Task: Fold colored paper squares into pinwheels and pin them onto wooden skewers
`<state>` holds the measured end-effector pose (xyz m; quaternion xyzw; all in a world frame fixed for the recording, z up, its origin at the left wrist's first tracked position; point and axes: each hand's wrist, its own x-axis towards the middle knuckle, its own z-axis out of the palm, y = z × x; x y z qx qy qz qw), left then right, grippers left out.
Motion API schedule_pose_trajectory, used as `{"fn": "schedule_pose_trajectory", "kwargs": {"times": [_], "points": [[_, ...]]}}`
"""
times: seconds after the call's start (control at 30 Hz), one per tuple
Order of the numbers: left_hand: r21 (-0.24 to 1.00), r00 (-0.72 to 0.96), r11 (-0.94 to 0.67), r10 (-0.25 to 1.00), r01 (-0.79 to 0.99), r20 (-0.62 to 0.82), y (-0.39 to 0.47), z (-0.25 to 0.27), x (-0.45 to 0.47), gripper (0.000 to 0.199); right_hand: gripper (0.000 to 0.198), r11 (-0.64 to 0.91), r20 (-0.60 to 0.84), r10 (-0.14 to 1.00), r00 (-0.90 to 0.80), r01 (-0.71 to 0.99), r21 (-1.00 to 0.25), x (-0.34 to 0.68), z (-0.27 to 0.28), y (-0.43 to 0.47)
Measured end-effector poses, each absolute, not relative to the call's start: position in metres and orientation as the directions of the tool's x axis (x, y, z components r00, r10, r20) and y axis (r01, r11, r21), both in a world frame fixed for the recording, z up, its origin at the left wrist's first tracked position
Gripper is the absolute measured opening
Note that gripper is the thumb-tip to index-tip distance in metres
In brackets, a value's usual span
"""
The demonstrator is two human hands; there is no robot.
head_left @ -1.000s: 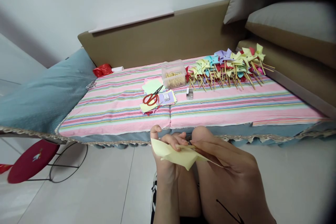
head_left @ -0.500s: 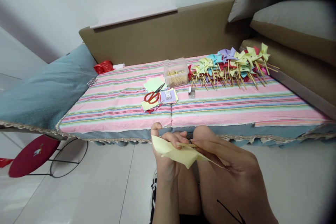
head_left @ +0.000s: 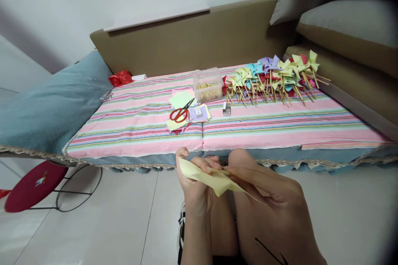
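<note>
Low in front of me, above my lap, a pale yellow paper pinwheel (head_left: 214,182), partly folded, is seen nearly edge-on. My left hand (head_left: 196,188) is closed on its left part, with fingers curled over the upper edge. On the other side, my right hand (head_left: 273,188) pinches the right part of the paper, fingers pointing left. The fingertips of both hands meet near the paper's middle. Whether a pin or stick is between the fingertips is hidden from me.
On the striped sofa cover (head_left: 149,116) lie red-handled scissors (head_left: 178,114), paper squares (head_left: 182,98), a clear box of sticks (head_left: 208,91), a small open box (head_left: 226,109) and many finished pinwheels (head_left: 270,70). A red stool (head_left: 35,186) stands at left.
Both hands stay on the yellow pinwheel and draw slightly closer together at its middle. The paper has tilted a little; the view has shifted slightly.
</note>
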<state>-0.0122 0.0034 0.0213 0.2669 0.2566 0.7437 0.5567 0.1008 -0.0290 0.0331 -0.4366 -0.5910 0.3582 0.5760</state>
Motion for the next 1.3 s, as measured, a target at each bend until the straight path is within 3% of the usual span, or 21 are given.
{"fn": "schedule_pose_trajectory", "kwargs": {"times": [0.13,0.4,0.73,0.97,1.3], "points": [[0.683,-0.244,-0.275,0.959,-0.677,0.144,0.004,0.018,-0.014,0.058,0.024,0.339,0.342,0.94,0.002,0.137,-0.931,0.101,0.037,-0.028],[0.661,-0.223,-0.203,0.973,-0.722,0.055,0.007,0.006,-0.016,0.061,0.025,0.372,0.379,0.925,0.011,0.167,-0.913,0.1,0.034,-0.028],[0.632,-0.222,-0.165,0.975,-0.758,-0.012,0.006,-0.002,-0.01,0.042,0.03,0.439,0.433,0.898,-0.082,0.25,-0.863,0.108,0.039,-0.028],[0.656,-0.176,-0.158,0.984,-0.738,0.039,0.007,-0.003,-0.013,0.058,0.034,0.438,0.426,0.899,-0.103,0.234,-0.868,0.109,0.039,-0.027],[0.67,-0.169,-0.203,0.979,-0.714,0.117,0.01,-0.003,-0.015,0.053,0.034,0.425,0.418,0.904,-0.093,0.301,-0.854,0.111,0.034,-0.03]]}}
